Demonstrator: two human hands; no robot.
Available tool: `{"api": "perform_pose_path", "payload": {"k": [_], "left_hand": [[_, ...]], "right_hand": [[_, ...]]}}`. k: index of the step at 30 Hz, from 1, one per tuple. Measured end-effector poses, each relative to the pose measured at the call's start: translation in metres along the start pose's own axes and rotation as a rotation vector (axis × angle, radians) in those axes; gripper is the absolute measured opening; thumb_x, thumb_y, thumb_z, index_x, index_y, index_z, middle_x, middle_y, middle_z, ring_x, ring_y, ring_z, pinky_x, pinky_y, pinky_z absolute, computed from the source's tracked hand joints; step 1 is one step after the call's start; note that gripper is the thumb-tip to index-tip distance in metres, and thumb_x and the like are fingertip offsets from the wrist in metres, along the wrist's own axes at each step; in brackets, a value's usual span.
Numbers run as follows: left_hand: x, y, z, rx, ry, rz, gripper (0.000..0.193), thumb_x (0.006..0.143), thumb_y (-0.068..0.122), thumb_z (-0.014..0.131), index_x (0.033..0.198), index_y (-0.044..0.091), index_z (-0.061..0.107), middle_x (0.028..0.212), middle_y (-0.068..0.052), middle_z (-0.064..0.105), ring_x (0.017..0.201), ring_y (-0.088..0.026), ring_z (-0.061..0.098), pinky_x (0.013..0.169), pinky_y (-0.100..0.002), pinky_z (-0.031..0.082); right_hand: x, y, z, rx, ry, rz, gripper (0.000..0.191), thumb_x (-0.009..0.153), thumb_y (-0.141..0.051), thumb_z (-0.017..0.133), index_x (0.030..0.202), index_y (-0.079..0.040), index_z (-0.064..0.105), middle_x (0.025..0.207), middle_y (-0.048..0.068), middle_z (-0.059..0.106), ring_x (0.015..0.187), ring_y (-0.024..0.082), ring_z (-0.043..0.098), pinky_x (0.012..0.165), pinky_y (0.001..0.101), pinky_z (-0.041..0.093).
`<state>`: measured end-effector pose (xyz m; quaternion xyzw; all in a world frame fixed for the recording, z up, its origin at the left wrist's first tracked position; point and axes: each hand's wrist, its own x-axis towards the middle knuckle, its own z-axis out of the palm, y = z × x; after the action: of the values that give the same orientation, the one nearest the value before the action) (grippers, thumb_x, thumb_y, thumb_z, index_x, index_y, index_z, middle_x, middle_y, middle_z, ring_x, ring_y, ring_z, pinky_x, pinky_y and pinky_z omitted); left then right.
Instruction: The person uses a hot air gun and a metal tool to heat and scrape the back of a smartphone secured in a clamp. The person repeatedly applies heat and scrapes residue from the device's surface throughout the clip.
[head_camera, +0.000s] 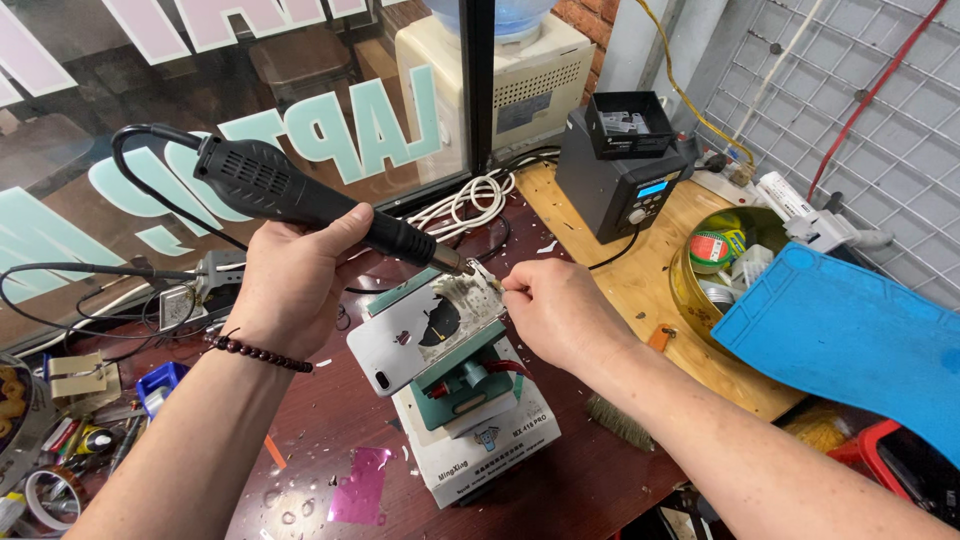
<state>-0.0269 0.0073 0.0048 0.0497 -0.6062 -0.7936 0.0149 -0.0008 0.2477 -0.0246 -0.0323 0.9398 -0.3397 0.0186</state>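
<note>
My left hand (295, 275) grips a black hot-air gun (300, 195), its metal nozzle aimed at the upper right corner of a silver phone (410, 345). The phone lies back up, with cracked rear glass, clamped on a green fixture (465, 380) that stands on a white box (480, 440). My right hand (555, 310) pinches a small thin tool (485, 277) against that same broken corner, right beside the nozzle tip. A dark bead bracelet (258, 352) circles my left wrist.
A black rework station (625, 170) with a lit display stands at the back on a wooden board. A blue mat (850, 335) lies at right over a bowl of tape rolls (715, 265). White cables (470, 200), small tools at left, a pink film scrap (358, 485) and a brush (618, 420) surround the work.
</note>
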Motion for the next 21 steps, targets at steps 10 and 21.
{"api": "perform_pose_path", "payload": {"k": [10,21], "left_hand": [[0.010,0.000,0.000,-0.011,0.033,-0.042,0.015,0.093,0.006,0.066,0.103,-0.004,0.060,0.101,-0.015,0.070,0.085,-0.026,0.072,0.071,-0.040,0.062],[0.015,0.000,0.004,0.017,0.091,-0.006,0.015,0.091,0.005,0.067,0.104,-0.002,0.061,0.104,-0.011,0.070,0.093,-0.021,0.074,0.083,-0.034,0.067]], "right_hand": [[0.022,0.011,0.004,-0.058,-0.055,-0.034,0.019,0.086,-0.019,0.067,0.099,-0.009,0.078,0.087,0.014,0.077,0.082,0.029,0.075,0.076,0.0392,0.058],[0.042,0.026,-0.010,0.057,-0.184,-0.080,0.018,0.089,-0.018,0.068,0.096,-0.004,0.077,0.076,0.010,0.078,0.066,0.016,0.073,0.065,0.0332,0.057]]}}
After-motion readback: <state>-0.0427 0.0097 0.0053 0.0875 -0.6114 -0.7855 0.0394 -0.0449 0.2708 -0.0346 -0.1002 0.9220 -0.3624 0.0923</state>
